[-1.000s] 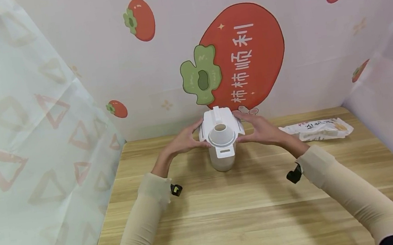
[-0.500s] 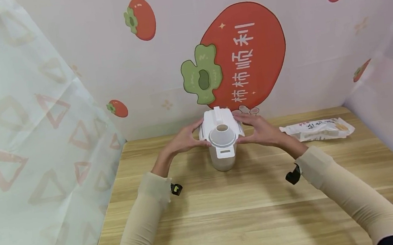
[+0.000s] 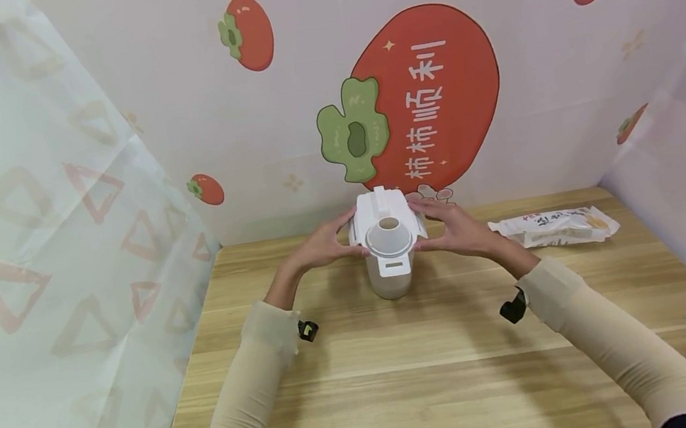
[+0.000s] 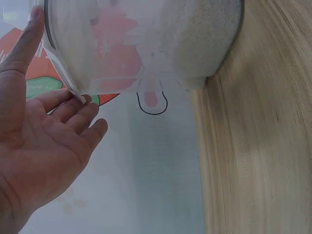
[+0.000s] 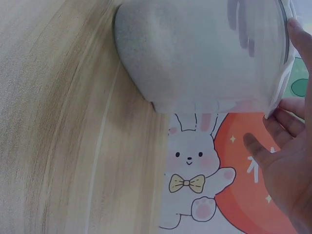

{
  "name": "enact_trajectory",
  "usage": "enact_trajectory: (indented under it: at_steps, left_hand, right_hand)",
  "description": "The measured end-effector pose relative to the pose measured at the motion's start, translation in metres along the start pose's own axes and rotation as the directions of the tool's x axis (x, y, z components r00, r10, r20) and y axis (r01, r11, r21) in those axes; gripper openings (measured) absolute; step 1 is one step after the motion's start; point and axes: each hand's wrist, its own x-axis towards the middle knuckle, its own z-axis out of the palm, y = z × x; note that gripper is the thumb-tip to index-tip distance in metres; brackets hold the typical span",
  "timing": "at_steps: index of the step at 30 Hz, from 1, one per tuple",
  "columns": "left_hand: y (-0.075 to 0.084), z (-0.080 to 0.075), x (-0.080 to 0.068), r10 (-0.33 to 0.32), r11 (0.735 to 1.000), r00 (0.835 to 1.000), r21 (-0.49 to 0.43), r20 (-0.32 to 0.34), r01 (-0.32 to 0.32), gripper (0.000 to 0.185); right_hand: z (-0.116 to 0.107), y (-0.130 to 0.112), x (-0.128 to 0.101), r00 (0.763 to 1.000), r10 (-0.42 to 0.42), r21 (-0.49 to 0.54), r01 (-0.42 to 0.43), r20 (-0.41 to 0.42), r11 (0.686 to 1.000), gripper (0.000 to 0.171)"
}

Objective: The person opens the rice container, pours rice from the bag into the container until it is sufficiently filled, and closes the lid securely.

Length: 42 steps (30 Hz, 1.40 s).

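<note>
Hands | left hand and right hand flat, fingers straight, pressing lid edges of container

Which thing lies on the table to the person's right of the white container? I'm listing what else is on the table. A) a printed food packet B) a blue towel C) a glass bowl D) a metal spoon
A: a printed food packet lies flat on the wooden table, right of the white container and apart from the right hand.
</note>
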Motion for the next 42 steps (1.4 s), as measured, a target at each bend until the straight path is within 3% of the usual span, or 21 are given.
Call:
enact_trajectory:
  at_steps: [11,21,42]
  left_hand:
    - [0.001,-0.001,0.000,0.029,0.999,1.000,0.041,0.003,-0.029,0.111]
    - [0.009,0.002,0.001,0.062,0.992,0.998,0.109,0.028,-0.064,0.110]
    - [0.011,0.004,0.006,0.078,0.988,0.996,0.132,0.039,-0.082,0.111]
  right_hand:
    - [-0.004,0.010,-0.002,1.000,-0.002,0.065,0.002,-0.001,0.998,0.089]
    - [-0.010,0.023,-0.003,0.999,0.009,0.188,-0.016,0.034,0.982,0.070]
    - [-0.005,0.033,0.010,0.997,0.003,0.285,-0.025,0.076,0.958,0.069]
